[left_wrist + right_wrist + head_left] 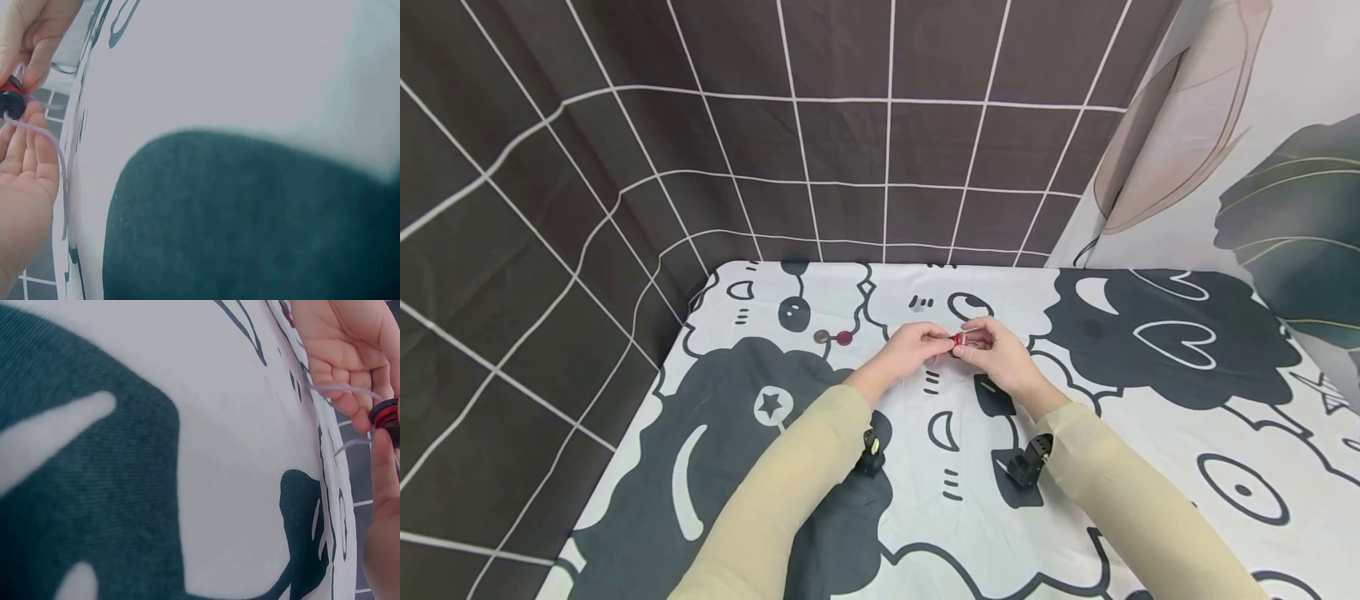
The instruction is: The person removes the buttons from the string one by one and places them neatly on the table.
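Both hands meet over the far middle of the bed-like patterned cloth, around a small stack of red and black buttons (957, 339). My left hand (917, 344) pinches the stack from the left, and my right hand (1000, 354) grips it from the right. In the left wrist view, the black button (10, 104) on this end shows holes, with a thin pale lilac cord (60, 159) coming out and hanging down. Cord also shows beside the stack (386, 417) in the right wrist view. The fingers partly hide the stack.
Left of the hands, a dark red button-like disc (845, 337) and a brownish one (822, 337) lie on the black-and-white cloth (970, 517). A dark gridded curtain (842, 142) hangs behind, and a leaf-print one (1292, 208) hangs at the right.
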`<action>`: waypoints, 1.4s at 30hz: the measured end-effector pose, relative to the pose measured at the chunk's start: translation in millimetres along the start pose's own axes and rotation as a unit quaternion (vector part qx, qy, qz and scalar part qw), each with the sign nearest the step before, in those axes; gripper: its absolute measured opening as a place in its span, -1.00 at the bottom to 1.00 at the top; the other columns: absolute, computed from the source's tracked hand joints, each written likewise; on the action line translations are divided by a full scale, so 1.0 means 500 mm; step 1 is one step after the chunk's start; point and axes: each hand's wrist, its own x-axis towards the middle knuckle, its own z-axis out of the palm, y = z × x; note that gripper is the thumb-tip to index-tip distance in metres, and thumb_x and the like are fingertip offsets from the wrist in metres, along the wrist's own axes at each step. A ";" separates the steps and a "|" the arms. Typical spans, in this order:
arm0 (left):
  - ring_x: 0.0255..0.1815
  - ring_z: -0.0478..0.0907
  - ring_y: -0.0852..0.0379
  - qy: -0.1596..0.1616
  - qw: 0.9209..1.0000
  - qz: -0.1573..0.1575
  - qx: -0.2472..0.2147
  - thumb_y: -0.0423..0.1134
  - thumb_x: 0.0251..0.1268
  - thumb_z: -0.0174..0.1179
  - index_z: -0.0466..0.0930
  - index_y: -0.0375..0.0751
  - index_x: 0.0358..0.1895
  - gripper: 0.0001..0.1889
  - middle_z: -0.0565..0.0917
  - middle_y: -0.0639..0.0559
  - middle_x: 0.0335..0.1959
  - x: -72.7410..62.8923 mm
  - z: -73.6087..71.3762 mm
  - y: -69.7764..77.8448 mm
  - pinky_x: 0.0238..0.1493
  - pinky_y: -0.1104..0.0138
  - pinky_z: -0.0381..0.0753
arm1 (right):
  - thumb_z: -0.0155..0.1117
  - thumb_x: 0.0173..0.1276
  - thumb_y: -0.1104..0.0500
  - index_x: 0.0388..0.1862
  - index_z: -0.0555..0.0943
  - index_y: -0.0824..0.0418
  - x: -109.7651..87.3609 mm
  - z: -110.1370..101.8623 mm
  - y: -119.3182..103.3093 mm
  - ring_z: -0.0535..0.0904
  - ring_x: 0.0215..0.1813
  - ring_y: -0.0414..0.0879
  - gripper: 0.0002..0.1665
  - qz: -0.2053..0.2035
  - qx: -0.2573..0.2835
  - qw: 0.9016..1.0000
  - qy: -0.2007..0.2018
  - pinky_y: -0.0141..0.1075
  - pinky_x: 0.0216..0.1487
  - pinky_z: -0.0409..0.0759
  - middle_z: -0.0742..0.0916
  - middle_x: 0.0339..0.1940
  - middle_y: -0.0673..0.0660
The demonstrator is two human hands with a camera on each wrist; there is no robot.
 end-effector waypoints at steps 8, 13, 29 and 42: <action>-0.17 0.48 -0.31 -0.012 0.999 -0.009 -0.034 -0.29 0.33 0.12 0.56 -0.41 -0.03 -0.74 0.61 -0.39 -0.22 -0.027 -0.002 0.048 -0.07 -0.01 0.46 | 0.31 0.27 0.19 0.10 0.50 0.40 -0.018 -0.005 -0.040 0.56 -0.09 0.07 -0.53 0.008 0.014 1.000 0.007 -0.50 -0.24 0.50 0.62 -0.03 0.32; -0.31 0.51 -0.13 -0.002 0.999 -0.001 -0.033 -0.22 0.31 0.17 0.61 -0.31 -0.06 -0.75 0.64 -0.18 -0.35 0.001 0.004 0.009 -0.19 0.11 0.51 | 0.36 0.22 0.12 0.12 0.50 0.35 -0.004 -0.005 -0.003 0.58 -0.08 0.03 -0.47 0.006 0.031 0.999 0.002 -0.49 -0.21 0.53 0.62 0.00 0.28; -0.40 0.49 0.15 0.010 1.000 0.004 -0.020 -0.23 0.31 0.15 0.63 -0.26 -0.08 -0.77 0.62 -0.02 -0.43 -0.004 -0.003 0.011 -0.31 0.35 0.50 | 0.40 0.17 0.01 0.13 0.56 0.20 -0.005 0.000 -0.005 0.52 -0.13 -0.03 -0.43 0.008 -0.006 1.000 0.000 -0.40 -0.20 0.53 0.66 -0.07 0.16; -0.44 0.47 0.18 0.002 1.000 0.005 -0.026 -0.21 0.29 0.17 0.63 -0.25 -0.08 -0.77 0.61 -0.01 -0.44 -0.002 -0.002 0.008 -0.35 0.37 0.46 | 0.39 0.18 0.11 0.02 0.57 0.25 -0.005 0.001 0.000 0.53 -0.20 -0.03 -0.56 0.002 0.018 1.000 0.000 -0.41 -0.25 0.55 0.66 -0.18 0.16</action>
